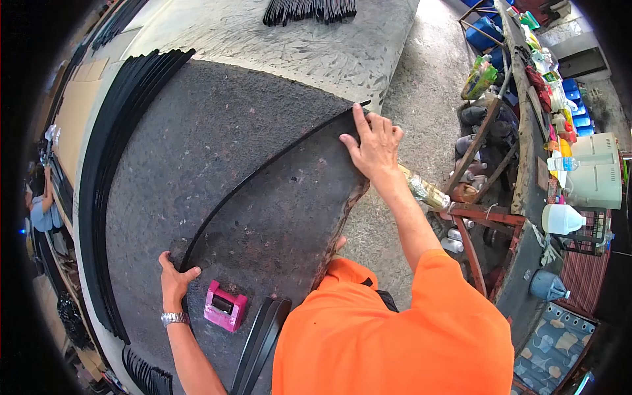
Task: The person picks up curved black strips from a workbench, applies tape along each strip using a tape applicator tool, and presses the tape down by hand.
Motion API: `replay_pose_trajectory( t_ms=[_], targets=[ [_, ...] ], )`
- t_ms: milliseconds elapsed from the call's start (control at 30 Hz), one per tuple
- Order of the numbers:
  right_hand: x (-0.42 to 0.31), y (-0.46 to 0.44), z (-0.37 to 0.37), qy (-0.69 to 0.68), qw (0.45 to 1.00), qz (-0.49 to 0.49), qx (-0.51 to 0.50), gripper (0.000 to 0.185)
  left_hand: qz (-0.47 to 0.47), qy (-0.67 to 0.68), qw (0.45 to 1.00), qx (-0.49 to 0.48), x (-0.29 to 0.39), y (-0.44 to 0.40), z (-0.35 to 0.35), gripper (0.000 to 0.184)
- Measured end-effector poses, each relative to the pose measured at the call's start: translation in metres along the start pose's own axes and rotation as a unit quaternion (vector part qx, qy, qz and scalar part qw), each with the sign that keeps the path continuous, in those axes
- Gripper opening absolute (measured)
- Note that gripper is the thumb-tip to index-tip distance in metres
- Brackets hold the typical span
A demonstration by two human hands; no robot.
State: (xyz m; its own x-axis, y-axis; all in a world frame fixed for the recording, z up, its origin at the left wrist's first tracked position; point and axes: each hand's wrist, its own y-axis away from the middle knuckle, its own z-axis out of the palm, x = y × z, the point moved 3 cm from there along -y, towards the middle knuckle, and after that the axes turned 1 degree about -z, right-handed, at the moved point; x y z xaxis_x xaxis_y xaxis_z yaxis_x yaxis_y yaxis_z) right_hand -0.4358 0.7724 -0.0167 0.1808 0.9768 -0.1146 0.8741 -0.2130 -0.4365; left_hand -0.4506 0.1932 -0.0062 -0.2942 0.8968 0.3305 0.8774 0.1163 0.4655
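Note:
A long, thin black strip [247,176] bows in a curve across the dark, rough-topped table [217,118]. At its far end my right hand [375,141] presses with a stretched index finger, thumb apart and the other fingers partly bent. Near the other end, my left hand [176,283], with a metal watch on the wrist, rests with thumb and fingers spread beside the strip. A pink, box-shaped object [225,306] with a dark window lies just right of my left hand. Wider black strips [260,342] lie side by side close to my body.
A thick row of black strips [99,197] lines the table's left side; another bundle [309,10] lies on the pale surface at the back. To the right, a cluttered bench holds a white jug [561,219] and several bottles. Another person [45,209] is at far left.

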Motion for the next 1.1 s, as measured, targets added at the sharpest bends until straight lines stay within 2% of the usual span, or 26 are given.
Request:
replay_pose_trajectory(
  t_ms=[167, 233, 333, 433, 533, 567, 667, 767, 967, 1100],
  targets=[
    [0.029, -0.001, 0.005, 0.046, 0.997, 0.066, -0.004, 0.086, 0.017, 0.027, 0.999, 0.011, 0.005, 0.002, 0.001, 0.106],
    [0.03, 0.006, 0.004, 0.048, 0.997, 0.061, -0.005, 0.087, 0.019, 0.033, 0.999, 0.017, 0.008, 0.006, -0.002, 0.107],
    [0.003, 0.019, -0.005, -0.009, 1.0, 0.004, -0.009, 0.086, 0.017, 0.021, 0.999, 0.026, 0.006, 0.005, -0.001, 0.107],
    [-0.049, 0.035, -0.015, -0.083, 0.991, -0.057, -0.084, 0.085, -0.006, 0.008, 1.0, 0.017, 0.008, 0.009, -0.002, 0.108],
    [-0.1, 0.047, -0.018, -0.151, 0.972, -0.142, -0.109, 0.086, 0.029, 0.006, 0.999, 0.027, 0.003, 0.014, -0.002, 0.107],
    [-0.114, 0.048, -0.019, -0.171, 0.966, -0.163, -0.106, 0.086, 0.058, -0.002, 0.997, 0.053, -0.004, 0.017, -0.003, 0.093],
    [-0.137, 0.039, -0.013, -0.168, 0.962, -0.183, -0.111, 0.085, 0.042, -0.001, 0.997, 0.06, -0.02, 0.027, -0.012, 0.07],
    [-0.141, 0.025, -0.005, -0.159, 0.964, -0.179, -0.112, 0.084, 0.023, -0.112, 0.984, 0.14, -0.016, 0.049, -0.012, 0.041],
    [-0.138, -0.005, 0.007, -0.113, 0.974, -0.183, -0.074, 0.084, 0.061, -0.079, 0.981, 0.165, -0.014, 0.05, 0.003, 0.02],
    [-0.147, -0.009, 0.003, -0.126, 0.97, -0.196, -0.074, 0.088, 0.122, -0.049, 0.971, 0.199, 0.019, 0.04, 0.015, 0.017]
  ],
)
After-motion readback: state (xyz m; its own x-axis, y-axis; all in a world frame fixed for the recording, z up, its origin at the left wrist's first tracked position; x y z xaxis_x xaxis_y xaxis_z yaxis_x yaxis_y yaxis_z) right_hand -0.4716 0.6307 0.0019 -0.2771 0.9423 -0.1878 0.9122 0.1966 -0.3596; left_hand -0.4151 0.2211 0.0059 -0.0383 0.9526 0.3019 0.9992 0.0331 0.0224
